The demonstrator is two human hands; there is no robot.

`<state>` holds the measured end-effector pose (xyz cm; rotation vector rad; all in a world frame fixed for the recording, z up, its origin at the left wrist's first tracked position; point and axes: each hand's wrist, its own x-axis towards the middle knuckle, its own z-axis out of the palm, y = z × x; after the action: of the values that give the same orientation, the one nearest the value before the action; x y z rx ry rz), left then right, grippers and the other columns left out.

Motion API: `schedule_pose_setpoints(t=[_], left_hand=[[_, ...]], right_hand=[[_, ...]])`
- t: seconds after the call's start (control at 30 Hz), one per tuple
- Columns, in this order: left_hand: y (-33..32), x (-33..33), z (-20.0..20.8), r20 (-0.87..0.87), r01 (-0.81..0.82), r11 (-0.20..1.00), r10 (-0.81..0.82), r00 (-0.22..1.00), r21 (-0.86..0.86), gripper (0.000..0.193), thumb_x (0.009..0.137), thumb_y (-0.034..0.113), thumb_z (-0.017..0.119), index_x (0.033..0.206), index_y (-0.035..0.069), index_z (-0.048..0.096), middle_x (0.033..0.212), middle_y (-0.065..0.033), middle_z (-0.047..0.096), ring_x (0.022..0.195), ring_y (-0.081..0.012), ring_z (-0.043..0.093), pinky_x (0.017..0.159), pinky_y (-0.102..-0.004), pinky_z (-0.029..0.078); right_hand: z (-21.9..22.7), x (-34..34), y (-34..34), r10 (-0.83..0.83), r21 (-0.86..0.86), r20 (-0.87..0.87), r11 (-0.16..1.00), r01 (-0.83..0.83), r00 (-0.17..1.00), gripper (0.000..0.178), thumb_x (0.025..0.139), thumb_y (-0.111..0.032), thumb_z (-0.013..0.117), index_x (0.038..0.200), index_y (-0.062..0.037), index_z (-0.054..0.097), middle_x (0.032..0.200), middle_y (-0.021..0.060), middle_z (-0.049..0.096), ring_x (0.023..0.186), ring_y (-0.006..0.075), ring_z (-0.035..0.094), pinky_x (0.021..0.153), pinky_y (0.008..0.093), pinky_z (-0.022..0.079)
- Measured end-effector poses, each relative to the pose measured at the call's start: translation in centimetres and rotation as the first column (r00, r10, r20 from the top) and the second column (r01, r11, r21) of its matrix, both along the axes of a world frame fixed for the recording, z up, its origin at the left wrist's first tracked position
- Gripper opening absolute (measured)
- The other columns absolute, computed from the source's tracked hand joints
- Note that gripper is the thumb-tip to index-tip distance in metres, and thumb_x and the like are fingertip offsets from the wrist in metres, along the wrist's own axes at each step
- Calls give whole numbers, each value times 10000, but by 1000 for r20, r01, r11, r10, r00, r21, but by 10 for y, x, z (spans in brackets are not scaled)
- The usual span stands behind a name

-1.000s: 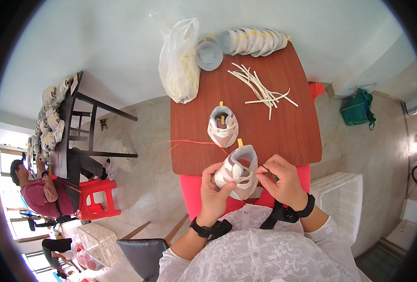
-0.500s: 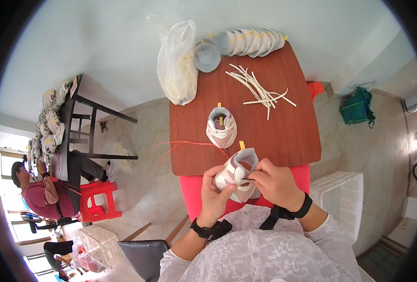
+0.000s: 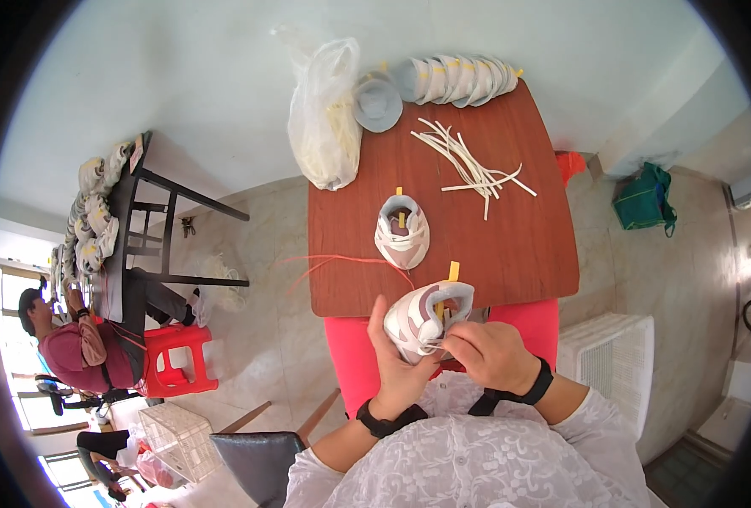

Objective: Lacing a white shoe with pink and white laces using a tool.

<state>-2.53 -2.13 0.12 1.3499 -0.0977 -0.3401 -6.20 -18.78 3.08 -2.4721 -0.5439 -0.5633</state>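
Observation:
Over the table's near edge, my left hand (image 3: 399, 372) is closed round a white and mauve shoe upper (image 3: 407, 320) with a grey lining and a yellow heel tab. The upper is tilted, its opening toward the right. My right hand (image 3: 496, 359) pinches a thin pale strand that looks like a shoelace (image 3: 431, 344) at the upper's eyelets; its fingers partly hide it. Just beyond, a second, laced shoe upper (image 3: 401, 244) stands on the brown table (image 3: 511, 245). A red cord (image 3: 333, 257) trails from near the uppers past the table's left edge.
Loose white laces (image 3: 477, 173) lie at the table's far right. Behind them are nested uppers (image 3: 460, 81), a grey-lined upper (image 3: 378, 103) and a plastic bag (image 3: 324, 127). A white crate (image 3: 608, 364) stands right. On the left, a person sits on a red stool (image 3: 180, 360).
The upper has tilted further in my left hand, its opening turning right. My right hand has moved slightly down and right; the dark thin tip between its fingers no longer shows.

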Motion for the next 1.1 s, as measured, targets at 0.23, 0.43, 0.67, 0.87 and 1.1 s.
schedule_pose_setpoints(t=[0.23, 0.43, 0.67, 0.87, 1.1], left_hand=[[-1, 7, -2, 186, -5, 978, -34, 982, 207, 1091, 611, -57, 831, 1459, 57, 154, 1301, -151, 421, 1173, -239, 501, 965, -360, 457], [-2, 7, -2, 117, 38, 985, -58, 991, 169, 1059, 614, -26, 852, 1445, 54, 201, 1287, -137, 446, 1183, -231, 494, 968, -351, 452], [0, 19, 5, -32, 168, 984, -170, 985, -55, 942, 712, -107, 726, 1444, 90, 166, 1310, -146, 443, 1176, -249, 517, 971, -380, 478], [1, 16, -1, 136, 96, 987, -113, 984, 127, 834, 739, -126, 677, 1405, 66, 212, 1294, -148, 439, 1166, -239, 522, 953, -365, 488], [1, 10, -2, 229, 54, 965, -114, 967, 255, 779, 756, -106, 682, 1381, 34, 239, 1269, -136, 431, 1163, -220, 511, 938, -344, 487]], right_hand=[[9, -1, 0, 36, 5, -68, 999, -36, 997, 162, 800, -105, 605, 946, -48, 562, 872, 63, 543, 670, 188, 612, 516, 296, 490], [3, 1, -2, 57, 56, -200, 997, -47, 978, 142, 819, -102, 590, 949, -60, 552, 842, 75, 533, 614, 225, 605, 490, 328, 487], [3, 7, 1, -223, 120, -212, 960, 252, 951, 223, 797, -98, 654, 1007, -66, 586, 850, 58, 555, 617, 228, 616, 487, 331, 493], [-3, 5, 18, -189, 282, -229, 926, 250, 955, 231, 783, -193, 738, 928, -60, 617, 845, 49, 561, 618, 204, 627, 482, 307, 491], [-2, 11, 21, -248, 329, -303, 879, 345, 920, 237, 778, -197, 734, 910, -52, 601, 810, 55, 561, 620, 210, 631, 489, 318, 492]])
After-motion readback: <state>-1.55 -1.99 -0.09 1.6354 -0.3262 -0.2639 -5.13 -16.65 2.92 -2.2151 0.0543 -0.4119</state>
